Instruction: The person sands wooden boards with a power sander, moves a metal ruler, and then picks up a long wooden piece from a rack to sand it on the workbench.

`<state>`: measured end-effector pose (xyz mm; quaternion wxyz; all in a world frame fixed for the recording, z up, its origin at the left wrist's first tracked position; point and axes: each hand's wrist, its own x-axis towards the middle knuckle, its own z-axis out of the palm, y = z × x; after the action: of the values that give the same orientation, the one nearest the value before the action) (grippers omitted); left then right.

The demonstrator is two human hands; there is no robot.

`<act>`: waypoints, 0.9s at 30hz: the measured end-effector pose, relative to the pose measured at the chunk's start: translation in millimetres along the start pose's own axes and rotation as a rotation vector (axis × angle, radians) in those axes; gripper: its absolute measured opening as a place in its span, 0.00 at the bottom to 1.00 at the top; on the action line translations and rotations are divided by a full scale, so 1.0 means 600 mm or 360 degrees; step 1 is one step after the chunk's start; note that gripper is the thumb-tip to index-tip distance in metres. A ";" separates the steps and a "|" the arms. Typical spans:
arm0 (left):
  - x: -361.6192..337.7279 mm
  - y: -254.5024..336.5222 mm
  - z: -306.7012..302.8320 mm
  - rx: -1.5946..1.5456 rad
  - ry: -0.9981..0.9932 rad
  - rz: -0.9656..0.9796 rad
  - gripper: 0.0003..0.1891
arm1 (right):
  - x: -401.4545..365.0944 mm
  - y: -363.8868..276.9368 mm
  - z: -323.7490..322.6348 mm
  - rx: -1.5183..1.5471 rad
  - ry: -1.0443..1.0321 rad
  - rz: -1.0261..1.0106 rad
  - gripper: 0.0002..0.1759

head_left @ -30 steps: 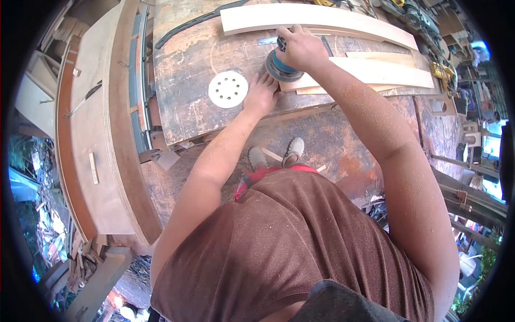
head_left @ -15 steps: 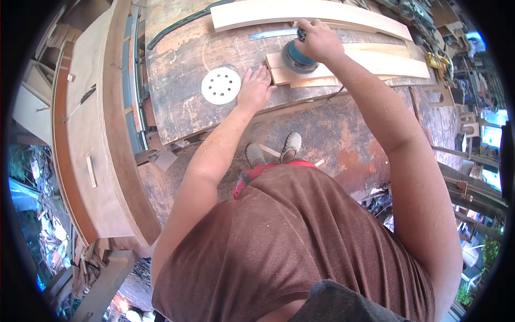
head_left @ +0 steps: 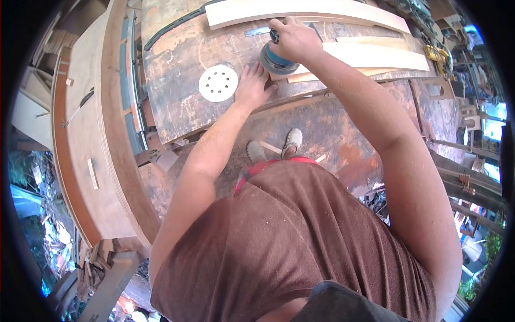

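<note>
My right hand (head_left: 294, 37) grips the top of a blue round sander (head_left: 276, 60), which rests on the left end of a pale wooden board (head_left: 375, 56) on the worn workbench (head_left: 171, 64). My left hand (head_left: 253, 85) lies flat on the bench, fingers spread, pressing against the board's left end just below the sander. A white sanding disc with holes (head_left: 218, 83) lies to the left of that hand.
A long curved pale board (head_left: 306, 11) lies at the far side of the bench, a metal ruler (head_left: 257, 31) beside it. Curved plywood panels (head_left: 102, 134) stand at the left. Tools and clutter fill the right edge. My shoes (head_left: 292, 144) stand on the floor below.
The sander moved left along the board, from further in to its left end. My left hand stayed at the board's end.
</note>
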<state>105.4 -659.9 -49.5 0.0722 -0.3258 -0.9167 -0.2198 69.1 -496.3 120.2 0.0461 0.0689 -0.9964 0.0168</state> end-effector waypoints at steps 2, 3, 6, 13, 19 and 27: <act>-0.003 0.002 -0.009 -0.0014 -0.0098 -0.0019 0.33 | 0.004 -0.015 -0.003 -0.0004 -0.0002 -0.0028 0.26; 0.002 0.001 -0.014 -0.0033 -0.0188 -0.0035 0.31 | 0.006 -0.013 0.006 -0.0010 0.0060 -0.0102 0.26; -0.002 -0.004 -0.001 -0.0024 -0.0119 -0.0029 0.30 | 0.007 -0.021 0.002 0.0006 0.0044 -0.0084 0.26; -0.001 -0.002 -0.001 -0.0078 -0.0047 -0.0039 0.34 | 0.011 -0.009 -0.005 -0.0052 -0.0100 0.0001 0.30; -0.001 -0.002 -0.002 -0.0042 -0.0048 -0.0011 0.35 | 0.007 -0.010 0.005 -0.0026 0.0039 -0.0068 0.26; -0.003 -0.002 -0.002 0.0022 -0.0114 -0.0013 0.37 | 0.010 0.002 0.009 -0.0040 0.0039 -0.0033 0.26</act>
<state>105.9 -662.5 -49.6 0.0407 -0.3291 -0.9215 -0.2019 62.6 -496.3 115.4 0.0594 0.0783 -0.9952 0.0046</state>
